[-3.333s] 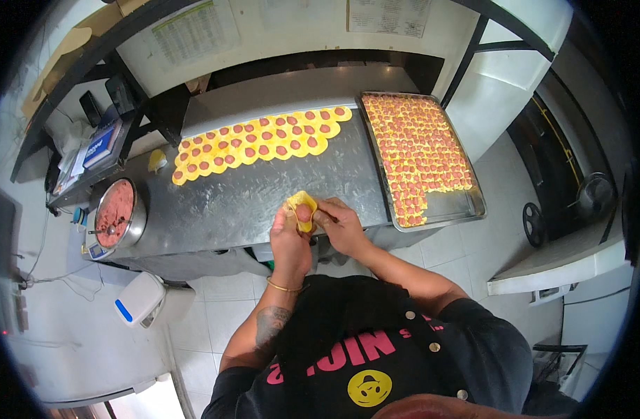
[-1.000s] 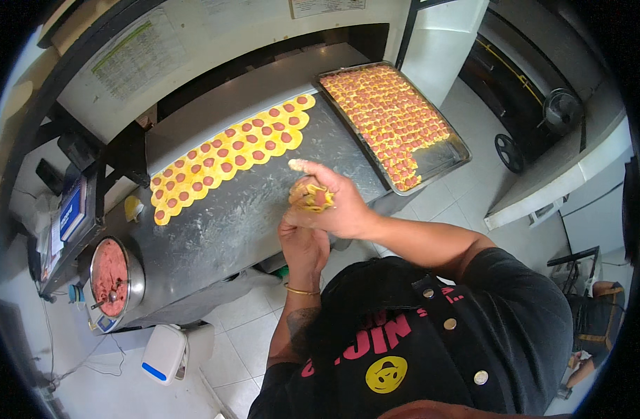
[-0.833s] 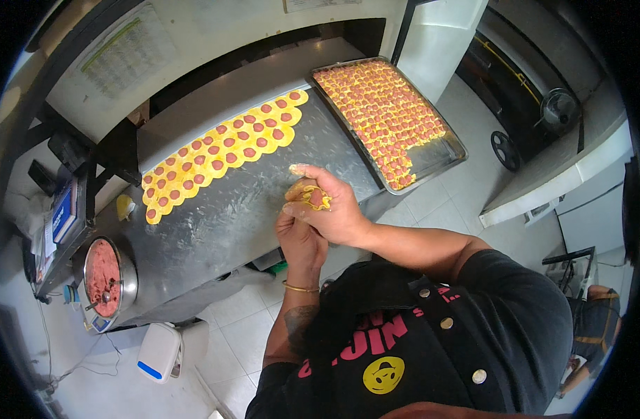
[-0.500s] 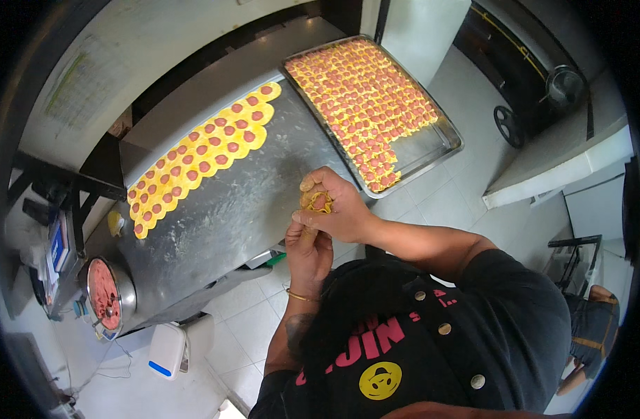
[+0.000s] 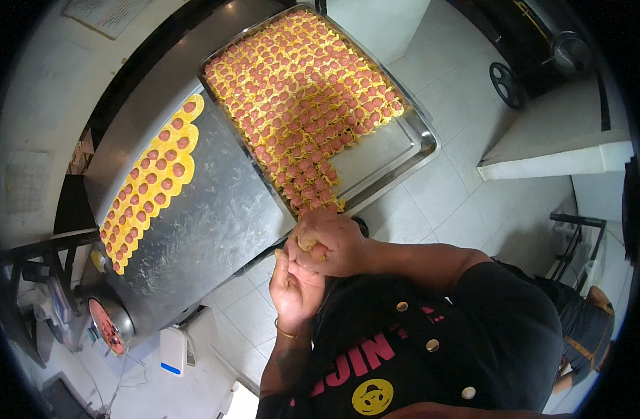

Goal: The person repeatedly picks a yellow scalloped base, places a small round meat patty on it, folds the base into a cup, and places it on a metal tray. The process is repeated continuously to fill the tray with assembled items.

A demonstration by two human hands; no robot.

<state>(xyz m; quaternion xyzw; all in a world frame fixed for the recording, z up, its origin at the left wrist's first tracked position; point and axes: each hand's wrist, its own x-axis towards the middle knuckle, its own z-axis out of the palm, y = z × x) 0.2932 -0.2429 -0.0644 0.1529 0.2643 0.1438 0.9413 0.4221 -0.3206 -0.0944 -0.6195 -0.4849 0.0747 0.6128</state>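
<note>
My right hand [image 5: 339, 239] is curled around a small open-topped dumpling [image 5: 318, 250], its yellow wrapper and pink meat filling partly showing between the fingers. Just below, my left hand [image 5: 297, 290] meets the right one; its thumb stands apart and its palm shows, with some fingers hidden. Both hands are close to the near corner of a metal tray [image 5: 386, 155]. Most of that tray holds close rows of similar dumplings [image 5: 285, 91]. On the steel table [image 5: 194, 230] to the left lie overlapping round yellow wrappers [image 5: 184, 143], each with a ball of pink meat.
A steel bowl of pink meat filling [image 5: 110, 325] stands at the table's lower left end. Below it is a white bin [image 5: 173, 349]. A dark shelf frame [image 5: 47, 258] borders the left side. Another person [image 5: 586, 328] is at the far right.
My view has shifted, so the tray and table appear farther left. My right hand has closed more around the dumpling and turned over it; my left thumb has come away from it.
</note>
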